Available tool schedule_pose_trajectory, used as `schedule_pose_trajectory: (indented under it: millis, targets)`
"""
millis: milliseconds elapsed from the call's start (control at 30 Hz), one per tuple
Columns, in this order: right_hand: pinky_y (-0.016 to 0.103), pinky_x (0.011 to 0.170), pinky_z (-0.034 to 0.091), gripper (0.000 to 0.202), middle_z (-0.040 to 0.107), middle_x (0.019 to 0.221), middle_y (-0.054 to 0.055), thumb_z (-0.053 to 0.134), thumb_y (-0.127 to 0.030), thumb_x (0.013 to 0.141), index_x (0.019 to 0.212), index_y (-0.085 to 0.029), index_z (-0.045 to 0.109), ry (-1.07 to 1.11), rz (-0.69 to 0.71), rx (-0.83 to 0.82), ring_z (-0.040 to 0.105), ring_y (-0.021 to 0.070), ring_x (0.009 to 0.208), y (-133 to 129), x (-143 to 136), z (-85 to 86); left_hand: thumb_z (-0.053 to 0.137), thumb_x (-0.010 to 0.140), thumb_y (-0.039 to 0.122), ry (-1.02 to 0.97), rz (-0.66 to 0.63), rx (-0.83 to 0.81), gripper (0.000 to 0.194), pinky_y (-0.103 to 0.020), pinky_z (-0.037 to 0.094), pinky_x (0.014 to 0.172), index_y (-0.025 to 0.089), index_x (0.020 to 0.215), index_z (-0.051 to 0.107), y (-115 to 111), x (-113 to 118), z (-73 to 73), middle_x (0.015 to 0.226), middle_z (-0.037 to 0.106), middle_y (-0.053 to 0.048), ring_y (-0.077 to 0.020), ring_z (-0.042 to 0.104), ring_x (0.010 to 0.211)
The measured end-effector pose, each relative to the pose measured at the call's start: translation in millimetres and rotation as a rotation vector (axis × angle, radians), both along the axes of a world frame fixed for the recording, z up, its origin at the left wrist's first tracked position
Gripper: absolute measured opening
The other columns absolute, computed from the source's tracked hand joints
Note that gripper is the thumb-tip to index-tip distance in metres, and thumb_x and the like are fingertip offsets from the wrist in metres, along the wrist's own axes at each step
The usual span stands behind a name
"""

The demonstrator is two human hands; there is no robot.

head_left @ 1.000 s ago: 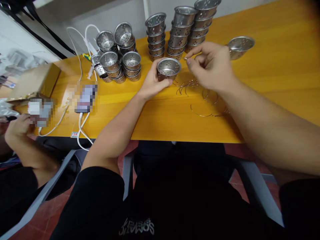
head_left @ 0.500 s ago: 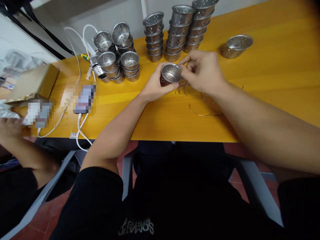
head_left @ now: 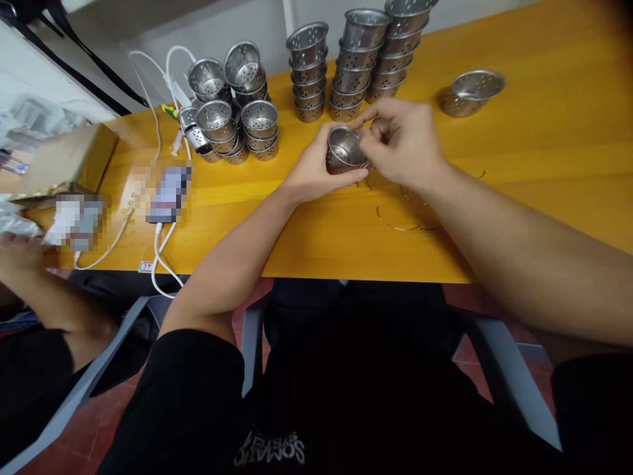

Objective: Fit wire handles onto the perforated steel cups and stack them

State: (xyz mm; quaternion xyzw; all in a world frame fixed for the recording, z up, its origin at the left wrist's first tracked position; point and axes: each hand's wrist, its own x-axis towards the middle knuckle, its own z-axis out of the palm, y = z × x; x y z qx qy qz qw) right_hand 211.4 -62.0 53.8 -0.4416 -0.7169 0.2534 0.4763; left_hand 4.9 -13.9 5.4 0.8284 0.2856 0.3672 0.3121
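A small perforated metal cup (head_left: 346,146) is tilted in my left hand (head_left: 316,161), whose fingers wrap round its far side while the thumb presses along the near side. My right hand (head_left: 400,138) is at the cup's right rim with thumb and forefinger pinched together. Whatever is between those fingertips is too small to make out. Thin curved wires (head_left: 398,227) lie on the table below my right hand, partly hidden by the wrist and forearm.
Tall stacks of perforated cups (head_left: 353,63) stand behind my hands, with shorter stacks (head_left: 217,122) to the left. A single cup (head_left: 472,92) sits at the right. Farther left are a phone (head_left: 169,194) with white cables, a cardboard box (head_left: 69,161) and another person's hand (head_left: 20,257).
My left hand has shifted slightly right and tipped the cup more toward my right hand. The right hand stays at the rim, its fingers still pinched.
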Motion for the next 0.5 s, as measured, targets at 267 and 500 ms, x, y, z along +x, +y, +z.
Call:
schedule_pose_trajectory:
  millis: [267, 500]
  targets:
    - [0.037, 0.059, 0.048, 0.055, 0.067, 0.08, 0.005, 0.081, -0.079, 0.094, 0.098, -0.024, 0.077, -0.031, 0.201, -0.031, 0.052, 0.0163, 0.063, -1, 14, 12.7, 0.073, 0.091, 0.079, -0.029, -0.062, -0.025, 0.076, -0.047, 0.056, 0.119, 0.026, 0.141, 0.052, 9, -9, 0.4, 0.133, 0.067, -0.006, -0.025, 0.071, 0.129]
    - [0.038, 0.058, 0.049, 0.063, 0.063, 0.077, 0.004, 0.089, -0.086, 0.079, 0.091, -0.028, 0.066, 0.078, 0.173, -0.075, 0.056, 0.0216, 0.069, -1, 8, 8.9, 0.065, 0.096, 0.081, -0.024, -0.122, -0.042, 0.072, -0.049, 0.059, 0.117, 0.027, 0.143, 0.054, 15, -14, -1.9, 0.135, 0.068, -0.004, -0.0245, 0.073, 0.127]
